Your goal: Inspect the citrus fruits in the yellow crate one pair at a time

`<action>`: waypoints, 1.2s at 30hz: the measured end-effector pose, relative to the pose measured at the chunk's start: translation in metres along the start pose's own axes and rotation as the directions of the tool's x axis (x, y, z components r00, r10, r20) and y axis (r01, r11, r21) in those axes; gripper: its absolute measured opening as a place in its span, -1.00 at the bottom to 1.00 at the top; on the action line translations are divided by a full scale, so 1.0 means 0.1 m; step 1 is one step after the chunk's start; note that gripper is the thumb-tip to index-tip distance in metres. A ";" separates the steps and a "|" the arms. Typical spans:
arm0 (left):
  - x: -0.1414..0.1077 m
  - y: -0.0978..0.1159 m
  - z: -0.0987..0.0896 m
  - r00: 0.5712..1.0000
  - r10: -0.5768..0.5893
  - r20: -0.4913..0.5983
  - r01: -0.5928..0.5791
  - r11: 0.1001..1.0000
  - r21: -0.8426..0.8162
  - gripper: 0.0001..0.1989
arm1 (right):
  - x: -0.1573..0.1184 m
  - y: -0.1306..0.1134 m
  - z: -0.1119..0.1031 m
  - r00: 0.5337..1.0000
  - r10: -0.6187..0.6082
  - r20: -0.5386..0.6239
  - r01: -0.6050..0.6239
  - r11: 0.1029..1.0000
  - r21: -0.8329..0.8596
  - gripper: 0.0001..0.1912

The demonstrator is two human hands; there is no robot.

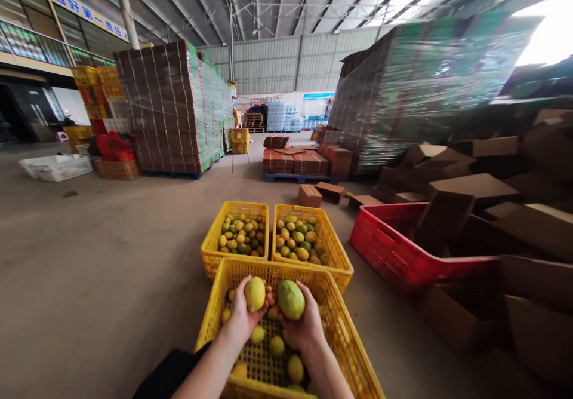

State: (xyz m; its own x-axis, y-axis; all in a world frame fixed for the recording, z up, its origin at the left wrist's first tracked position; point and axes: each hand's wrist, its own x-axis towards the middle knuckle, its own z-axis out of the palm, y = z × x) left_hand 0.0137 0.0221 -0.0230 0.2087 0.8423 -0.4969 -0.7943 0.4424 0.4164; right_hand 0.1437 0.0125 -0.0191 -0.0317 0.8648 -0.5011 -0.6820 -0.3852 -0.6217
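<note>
My left hand [240, 314] is closed around a smooth, oval yellow fruit [255, 294], its kind unclear. In my right hand [310, 322] rests a larger, faintly ribbed green fruit [290, 299], gripped from below and the side. Both hands are close together, over the near yellow plastic crate [347, 333]. Several yellow-green fruits [276, 346] lie scattered on that crate's perforated floor, some hidden behind my hands and forearms.
Beyond stand a left yellow crate [210, 248] and a right yellow crate [335, 255], both holding many fruits. A red crate [380, 249] with cardboard boxes [470, 187] is at right. Wrapped pallet stacks [161, 106] and flattened cartons [308, 163] stand farther back.
</note>
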 end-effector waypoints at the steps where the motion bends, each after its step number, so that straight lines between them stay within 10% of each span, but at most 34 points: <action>1: 0.00 0.00 0.01 1.000 0.007 0.007 -0.007 1.000 -0.020 -0.72 | 0.01 0.00 0.00 1.000 -0.009 0.004 0.009 1.000 0.008 -0.70; 9: 0.04 -0.01 0.15 0.992 0.122 -0.033 -0.124 0.990 -0.067 -0.87 | -0.06 -0.04 0.23 0.989 -0.147 -0.009 0.147 0.979 0.144 -0.81; 20: 0.07 0.04 0.23 0.995 0.096 0.040 -0.083 0.962 -0.260 -0.87 | 0.02 -0.10 0.20 0.990 -0.047 0.130 0.017 0.976 0.217 -0.79; 27: 0.04 0.04 0.20 0.986 0.161 -0.043 -0.167 0.962 -0.214 -0.90 | -0.06 -0.06 0.30 0.994 -0.105 -0.017 0.106 0.961 0.257 -0.98; 36: 0.08 -0.01 0.10 0.994 0.049 -0.094 -0.067 0.977 -0.204 -0.83 | -0.06 -0.07 0.27 0.996 0.082 -0.024 -0.077 0.981 0.176 -0.74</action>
State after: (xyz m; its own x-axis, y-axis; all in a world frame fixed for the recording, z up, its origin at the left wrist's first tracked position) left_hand 0.0214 0.0313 -0.0194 0.1149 0.8302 -0.5455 -0.9061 0.3127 0.2850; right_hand 0.1287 0.0188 0.0041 -0.0700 0.8221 -0.5651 -0.7951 -0.3880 -0.4660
